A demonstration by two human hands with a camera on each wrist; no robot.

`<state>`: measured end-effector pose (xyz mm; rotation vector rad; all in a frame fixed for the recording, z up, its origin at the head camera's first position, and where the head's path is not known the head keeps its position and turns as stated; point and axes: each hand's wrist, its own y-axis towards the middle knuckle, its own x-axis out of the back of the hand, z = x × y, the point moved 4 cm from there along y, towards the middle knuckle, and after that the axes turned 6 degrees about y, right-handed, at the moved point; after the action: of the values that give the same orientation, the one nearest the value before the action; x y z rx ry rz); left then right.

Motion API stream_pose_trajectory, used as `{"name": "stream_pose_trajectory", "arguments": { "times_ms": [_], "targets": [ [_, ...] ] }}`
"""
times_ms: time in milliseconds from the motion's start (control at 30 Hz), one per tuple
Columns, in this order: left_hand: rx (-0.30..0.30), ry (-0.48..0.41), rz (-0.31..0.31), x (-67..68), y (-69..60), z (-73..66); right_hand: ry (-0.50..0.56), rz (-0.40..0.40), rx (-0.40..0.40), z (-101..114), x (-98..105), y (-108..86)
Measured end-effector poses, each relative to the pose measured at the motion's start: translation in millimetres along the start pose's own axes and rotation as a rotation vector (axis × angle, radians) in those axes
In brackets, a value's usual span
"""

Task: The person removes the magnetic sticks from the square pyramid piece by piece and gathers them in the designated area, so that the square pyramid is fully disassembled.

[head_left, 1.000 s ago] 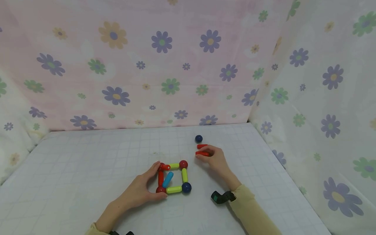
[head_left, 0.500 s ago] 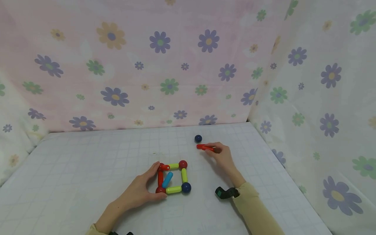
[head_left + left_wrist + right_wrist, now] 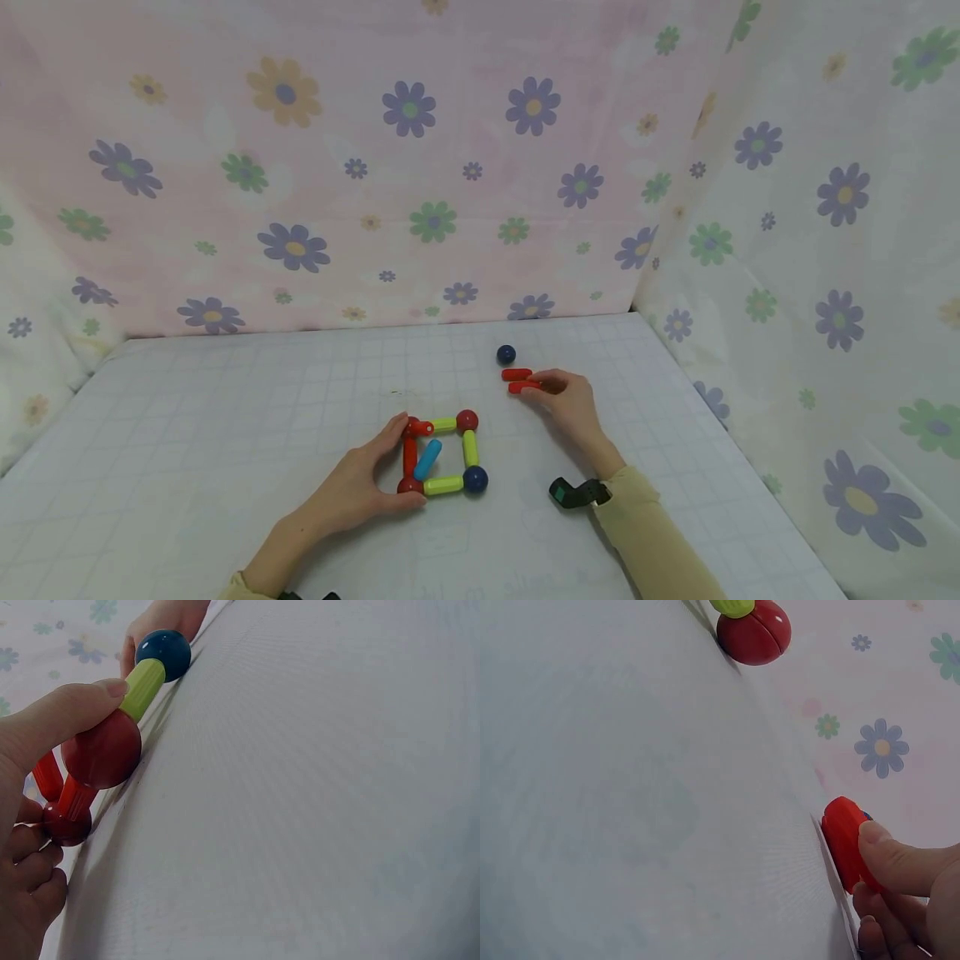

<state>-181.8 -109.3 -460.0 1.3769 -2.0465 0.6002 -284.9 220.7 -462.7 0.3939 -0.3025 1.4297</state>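
In the head view my left hand [image 3: 356, 492] grips the left side of a square frame, thumb at the near red ball [image 3: 410, 486], fingers at the far one. Red and yellow-green rods [image 3: 444, 484] join its balls, with a dark blue ball [image 3: 476, 479] at the near right corner. A blue rod [image 3: 428, 459] and a short red rod [image 3: 422, 427] also attach at the left. My right hand [image 3: 572, 408] pinches a red rod [image 3: 523, 387] just nearer than a second red rod [image 3: 516, 375]. The right wrist view shows thumb and fingers on the red rod [image 3: 845, 844].
A loose dark blue ball [image 3: 506, 355] lies beyond the two red rods. Flowered cloth [image 3: 435, 275] stands behind the white gridded table [image 3: 225, 433] and along its sides.
My right hand has moved to the right with its red rod, which came against the other red rod half a second ago and now lies nearer me. My left hand has kept its place.
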Motion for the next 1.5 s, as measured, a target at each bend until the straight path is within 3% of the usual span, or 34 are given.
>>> {"name": "stream_pose_trajectory", "arguments": {
  "times_ms": [300, 1300, 1500],
  "targets": [
    [0.008, 0.0, 0.003, -0.1, -0.7, 0.0, -0.023, 0.01, 0.062, -1.6, -1.1, 1.2],
    [0.008, 0.005, 0.009, 0.7, -0.7, -1.2, 0.025, -0.004, 0.09, 1.0, 0.4, -0.6],
    [0.016, -0.008, 0.016, -0.3, -0.6, 0.8, 0.046, -0.054, 0.083, 6.1, 4.9, -1.6]
  ]
}}
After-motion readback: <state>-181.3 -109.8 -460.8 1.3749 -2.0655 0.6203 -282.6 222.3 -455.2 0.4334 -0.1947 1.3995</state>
